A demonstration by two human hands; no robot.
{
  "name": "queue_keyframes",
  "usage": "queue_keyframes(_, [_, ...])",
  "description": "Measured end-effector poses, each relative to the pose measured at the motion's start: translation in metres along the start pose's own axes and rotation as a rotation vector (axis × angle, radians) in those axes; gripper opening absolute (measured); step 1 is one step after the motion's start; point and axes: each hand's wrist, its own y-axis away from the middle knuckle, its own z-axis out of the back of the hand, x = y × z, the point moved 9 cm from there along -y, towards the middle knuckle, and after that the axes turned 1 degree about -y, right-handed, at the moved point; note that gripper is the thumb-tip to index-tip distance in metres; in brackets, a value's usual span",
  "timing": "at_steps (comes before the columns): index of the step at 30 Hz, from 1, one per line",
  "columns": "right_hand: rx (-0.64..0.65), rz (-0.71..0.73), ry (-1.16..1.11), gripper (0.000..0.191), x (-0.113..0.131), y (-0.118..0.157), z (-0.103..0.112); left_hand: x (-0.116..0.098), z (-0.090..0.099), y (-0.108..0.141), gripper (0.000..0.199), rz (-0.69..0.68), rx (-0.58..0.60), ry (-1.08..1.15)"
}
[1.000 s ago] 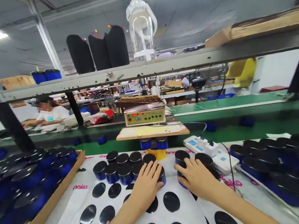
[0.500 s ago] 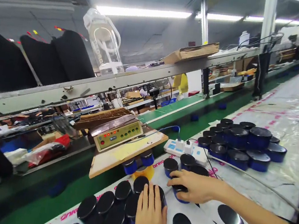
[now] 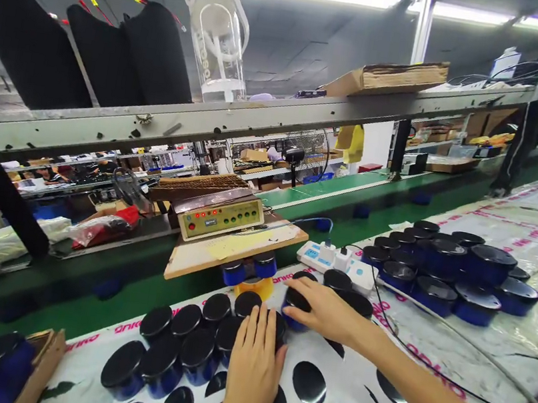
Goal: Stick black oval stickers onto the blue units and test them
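Observation:
My left hand lies flat, fingers stretched forward, on the near side of a cluster of round blue jars with black tops. Its fingertips touch a black top partly hidden beneath them. To the right, my right hand curls thumb and fingers around another blue jar, which stands on the white printed sheet. More black-topped jars stand just behind that hand. Around my wrists, flat glossy black discs lie on the sheet.
A power strip with cables lies behind my right hand, beside a stacked group of jars. A yellow control box sits on a wooden board over the green belt. A cardboard box holds jars at lower left.
The view has tilted downward, bringing the cardboard box into sight. My right hand has moved left with its jar, closer to my left hand. The left hand stays on the cluster.

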Motion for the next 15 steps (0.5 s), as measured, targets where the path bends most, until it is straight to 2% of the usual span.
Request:
queue_keyframes(2, [-0.048,0.001,0.021,0.043,0.008,-0.016,-0.005,0.000,0.002,0.000,0.038,-0.001,-0.024,-0.007])
queue_keyframes(6, [0.016,0.088,0.057,0.027,0.012,-0.039,-0.014,-0.002,0.004,0.002,0.035,0.009,-0.055,-0.024])
queue_keyframes(11, [0.047,0.097,0.144,0.032,-0.024,-0.044,0.002,-0.001,0.000,0.005,0.037,0.043,-0.096,-0.033])
queue_keyframes(15, [0.138,0.174,0.126,0.027,-0.038,-0.035,0.001,-0.001,-0.004,0.007,0.039,0.033,-0.132,-0.034])
